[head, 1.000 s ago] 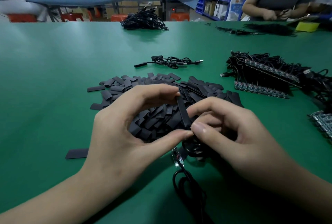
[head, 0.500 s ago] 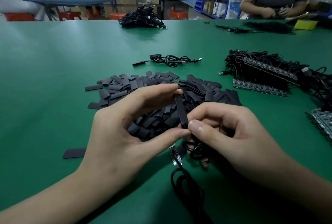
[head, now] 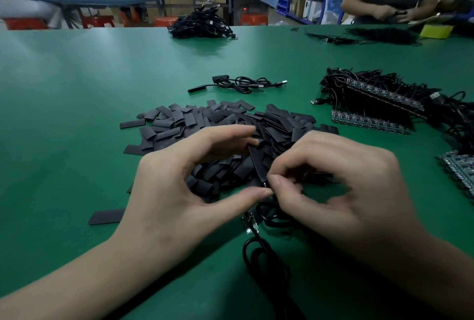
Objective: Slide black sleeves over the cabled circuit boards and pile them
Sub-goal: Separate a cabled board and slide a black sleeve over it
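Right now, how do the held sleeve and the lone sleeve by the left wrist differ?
The held sleeve stands tilted, edge-on, between the left hand's forefinger and thumb, right hand pinching its lower end. The lone sleeve lies flat, untouched, on the table. Both are black.

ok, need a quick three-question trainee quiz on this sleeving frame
1. True or false: the left hand holds a black sleeve between thumb and index finger.
2. The loose sleeve pile lies: A beyond the hands, B on the blue table, C right of the boards.
3. Which hand pinches the cable at the sleeve's lower end?
Key: 1 true; 2 A; 3 right hand.
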